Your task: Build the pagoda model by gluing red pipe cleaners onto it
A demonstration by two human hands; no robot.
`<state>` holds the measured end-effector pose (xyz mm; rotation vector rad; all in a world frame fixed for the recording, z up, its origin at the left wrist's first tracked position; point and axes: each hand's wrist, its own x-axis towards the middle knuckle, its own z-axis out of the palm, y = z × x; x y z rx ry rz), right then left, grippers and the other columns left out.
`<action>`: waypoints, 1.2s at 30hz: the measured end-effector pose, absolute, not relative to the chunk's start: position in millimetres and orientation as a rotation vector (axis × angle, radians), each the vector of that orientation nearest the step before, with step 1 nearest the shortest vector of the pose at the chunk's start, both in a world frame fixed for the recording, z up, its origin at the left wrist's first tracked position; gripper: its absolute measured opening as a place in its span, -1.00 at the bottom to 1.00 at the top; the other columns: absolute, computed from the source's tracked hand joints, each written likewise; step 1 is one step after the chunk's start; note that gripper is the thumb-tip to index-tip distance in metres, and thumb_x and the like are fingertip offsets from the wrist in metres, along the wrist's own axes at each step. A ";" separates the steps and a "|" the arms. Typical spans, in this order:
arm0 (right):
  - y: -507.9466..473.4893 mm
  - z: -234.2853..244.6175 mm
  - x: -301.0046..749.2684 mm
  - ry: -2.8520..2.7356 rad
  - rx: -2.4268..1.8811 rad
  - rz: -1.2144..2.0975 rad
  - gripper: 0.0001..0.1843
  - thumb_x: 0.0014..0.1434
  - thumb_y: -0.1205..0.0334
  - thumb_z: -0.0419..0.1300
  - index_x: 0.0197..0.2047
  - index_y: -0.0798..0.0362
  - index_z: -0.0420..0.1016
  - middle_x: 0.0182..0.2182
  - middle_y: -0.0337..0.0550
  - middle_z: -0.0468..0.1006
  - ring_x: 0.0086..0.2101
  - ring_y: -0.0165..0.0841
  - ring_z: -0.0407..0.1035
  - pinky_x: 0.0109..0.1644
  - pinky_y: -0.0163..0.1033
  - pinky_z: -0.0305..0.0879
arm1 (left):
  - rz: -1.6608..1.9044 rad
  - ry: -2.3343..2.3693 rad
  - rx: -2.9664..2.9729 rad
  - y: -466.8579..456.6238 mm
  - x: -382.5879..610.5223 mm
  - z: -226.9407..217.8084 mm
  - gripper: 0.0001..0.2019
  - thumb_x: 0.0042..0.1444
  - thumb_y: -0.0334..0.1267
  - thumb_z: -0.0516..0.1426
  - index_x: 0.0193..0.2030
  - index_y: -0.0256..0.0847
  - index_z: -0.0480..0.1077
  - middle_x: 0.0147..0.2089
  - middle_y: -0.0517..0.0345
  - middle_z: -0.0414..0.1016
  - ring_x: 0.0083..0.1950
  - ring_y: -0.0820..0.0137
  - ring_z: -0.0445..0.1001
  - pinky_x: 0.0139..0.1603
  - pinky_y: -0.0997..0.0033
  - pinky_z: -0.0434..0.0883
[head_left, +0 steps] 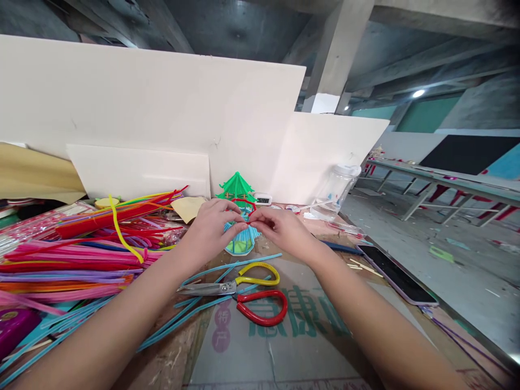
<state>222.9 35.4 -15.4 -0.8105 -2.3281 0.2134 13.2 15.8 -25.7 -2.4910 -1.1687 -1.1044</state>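
My left hand [219, 225] and my right hand [276, 226] meet at the middle, fingertips pinched on a red pipe cleaner [251, 203] bent into a loop. Just behind them stands a small pavilion model with a green pointed roof [237, 187]. Its light blue and green base [240, 247] shows below my fingers; its middle is partly hidden by my hands. Nearer to me lie scissors [228, 288] with one yellow and one red handle, blades pointing left. Light blue pipe cleaners [179, 319] lie under and beside them.
Bundles of coloured pipe cleaners [69, 268] fill the left side. A phone [396, 273] lies at the right table edge, near small wooden sticks [365, 267]. A clear plastic jar [335, 189] and a small digital timer [263, 199] stand behind, before white boards [162, 103].
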 end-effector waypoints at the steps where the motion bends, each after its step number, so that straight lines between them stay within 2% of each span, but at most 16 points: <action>1: 36.2 -15.9 222.6 -2.316 -0.808 0.208 -0.88 0.28 0.29 0.13 -0.18 0.03 0.51 -0.33 -0.21 0.56 -0.35 -0.41 0.38 -0.29 -0.33 0.21 | -1.096 -1.180 -2.488 16.4 12.9 -25.9 -0.77 0.27 -0.13 0.09 -0.23 -0.16 0.54 -0.11 0.08 0.51 -0.02 0.27 0.43 0.07 0.15 0.32; 12: 43.5 -7.0 224.4 -2.267 -0.747 0.131 -0.86 0.31 0.29 0.12 -0.15 0.03 0.52 -0.25 -0.14 0.58 -0.23 -0.35 0.43 -0.17 -0.27 0.30 | -1.125 -1.295 -2.471 26.5 3.5 -12.3 -0.80 0.24 -0.10 0.13 -0.28 -0.15 0.50 -0.15 0.09 0.50 -0.06 0.26 0.43 0.02 0.17 0.33; 15: 54.2 3.9 217.6 -2.213 -0.778 0.167 -0.86 0.29 0.33 0.13 -0.18 0.03 0.53 -0.27 -0.18 0.59 -0.27 -0.37 0.43 -0.20 -0.29 0.29 | -1.125 -1.315 -2.466 34.2 2.7 6.0 -0.78 0.25 -0.11 0.11 -0.29 -0.16 0.50 -0.18 0.09 0.50 -0.09 0.27 0.44 -0.02 0.20 0.34; 19: 76.7 15.8 207.6 -2.200 -0.796 0.265 -0.87 0.26 0.35 0.16 -0.20 0.02 0.54 -0.28 -0.21 0.59 -0.31 -0.40 0.42 -0.25 -0.30 0.27 | -1.234 -1.402 -2.433 45.5 2.6 16.8 -0.76 0.27 -0.09 0.08 -0.29 -0.16 0.48 -0.14 0.09 0.49 -0.04 0.26 0.43 0.02 0.21 0.34; 22: 90.9 19.7 204.2 -2.191 -0.820 0.240 -0.89 0.25 0.36 0.15 -0.23 0.04 0.51 -0.33 -0.22 0.56 -0.35 -0.41 0.38 -0.29 -0.30 0.24 | -1.326 -1.437 -2.421 52.6 1.2 10.7 -0.76 0.28 -0.10 0.06 -0.22 -0.17 0.48 -0.10 0.09 0.49 0.01 0.26 0.43 0.07 0.24 0.33; 25: 94.4 21.6 205.0 -2.166 -0.840 0.162 -0.90 0.24 0.39 0.15 -0.24 0.06 0.49 -0.34 -0.20 0.51 -0.35 -0.40 0.35 -0.30 -0.29 0.22 | -1.354 -1.514 -2.445 57.8 -5.2 1.8 -0.71 0.30 -0.06 0.02 -0.03 -0.15 0.45 -0.01 0.09 0.50 0.08 0.27 0.42 0.13 0.23 0.33; 29: 84.6 16.6 208.9 -2.175 -0.826 0.116 -0.88 0.25 0.40 0.15 -0.24 0.07 0.52 -0.32 -0.18 0.50 -0.32 -0.39 0.36 -0.27 -0.28 0.24 | -1.167 -1.566 -2.623 61.4 -14.0 -8.5 -0.51 0.15 0.05 0.18 0.16 -0.11 0.33 0.16 0.07 0.42 0.19 0.19 0.38 0.19 0.16 0.33; 31: 79.1 8.5 210.9 -2.171 -0.808 0.119 -0.87 0.26 0.41 0.15 -0.22 0.07 0.54 -0.33 -0.18 0.51 -0.31 -0.39 0.37 -0.26 -0.28 0.25 | -1.086 -1.524 -2.706 61.5 -13.3 -13.1 -0.47 0.09 0.04 0.23 0.16 -0.10 0.33 0.21 0.05 0.36 0.23 0.17 0.34 0.22 0.13 0.32; 36: 75.0 -16.3 216.7 -2.209 -0.727 0.120 -0.83 0.26 0.43 0.14 -0.18 0.06 0.53 -0.33 -0.17 0.52 -0.30 -0.37 0.39 -0.23 -0.26 0.28 | -1.005 -1.453 -2.696 58.4 -3.3 -20.1 -0.52 0.08 -0.08 0.26 0.13 -0.12 0.38 0.26 -0.02 0.30 0.30 0.15 0.27 0.31 0.04 0.24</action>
